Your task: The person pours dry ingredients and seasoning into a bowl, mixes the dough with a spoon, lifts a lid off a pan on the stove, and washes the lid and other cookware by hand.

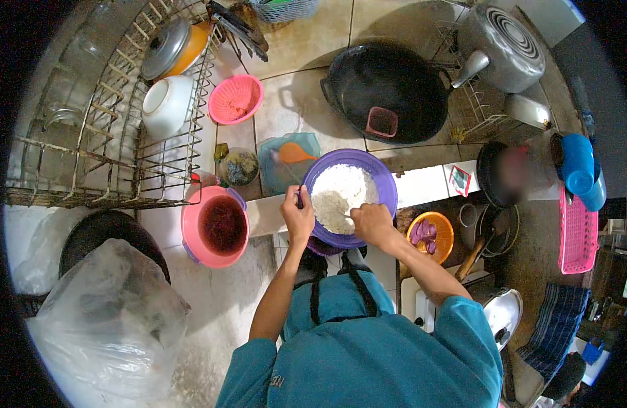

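Note:
A purple basin (389, 194) holds white flour-like powder (344, 183), with a lumpier, beige, wetter-looking patch at its lower left. My left hand (299, 216) is closed around the basin's left rim, where something dark shows between the fingers. Over the lower right of the powder, my right hand (372, 223) is curled with its fingertips down at the mixture. Whatever it grips is too hidden to name. Close by on the left stands a pink tub (189, 231) of dark reddish liquid. An orange basket (448, 231) with purple pieces, possibly shallots, sits to the right.
A black wok (388, 75) with a small pink container stands behind the basin. An orange ladle (294, 152) rests on a bluish bag nearby. A wire dish rack (130, 173) fills the upper left. A kettle (503, 51) and a pink basket (577, 234) are at right.

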A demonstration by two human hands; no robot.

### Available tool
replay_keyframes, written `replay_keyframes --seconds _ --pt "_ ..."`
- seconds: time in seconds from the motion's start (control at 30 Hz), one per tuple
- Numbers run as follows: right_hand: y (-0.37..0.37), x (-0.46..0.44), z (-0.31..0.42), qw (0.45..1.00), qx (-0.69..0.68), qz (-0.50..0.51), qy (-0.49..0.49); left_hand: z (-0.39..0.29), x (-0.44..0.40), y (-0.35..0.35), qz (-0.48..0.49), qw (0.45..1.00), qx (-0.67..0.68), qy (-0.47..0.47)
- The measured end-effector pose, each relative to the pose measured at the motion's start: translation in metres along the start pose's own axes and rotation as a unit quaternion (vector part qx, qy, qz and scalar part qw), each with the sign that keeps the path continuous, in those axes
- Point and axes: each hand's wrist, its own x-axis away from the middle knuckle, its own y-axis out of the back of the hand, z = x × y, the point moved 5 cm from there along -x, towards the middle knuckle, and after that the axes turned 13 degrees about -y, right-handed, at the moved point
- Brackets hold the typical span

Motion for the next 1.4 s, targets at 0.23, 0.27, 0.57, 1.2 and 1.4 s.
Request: replay_keyframes --seconds 0.23,0.27,0.57,1.2,1.4 --pt "0.026 -0.015 -0.029 0.995 -0.001 -0.084 -0.048 0.001 0.000 0.000 -0.001 1.000 -0.014 -0.002" --pt "0.027 -0.024 -0.027 0.994 -0.009 -0.097 -0.046 0.000 0.001 0.001 0.004 1.000 -0.024 -0.003" --pt "-0.007 -0.008 -0.006 0.994 0.009 -0.065 0.092 0.009 0.002 -0.006 -0.040 0.999 0.029 -0.010" --pt "0.005 0.018 -0.007 0.989 0.114 -0.058 0.078 0.007 -0.001 -0.002 0.012 1.000 -0.006 -0.005" --pt "0.022 -0.031 -0.022 0.981 0.116 -0.121 0.094 0.002 -0.001 -0.002 0.019 1.000 -0.007 -0.001"
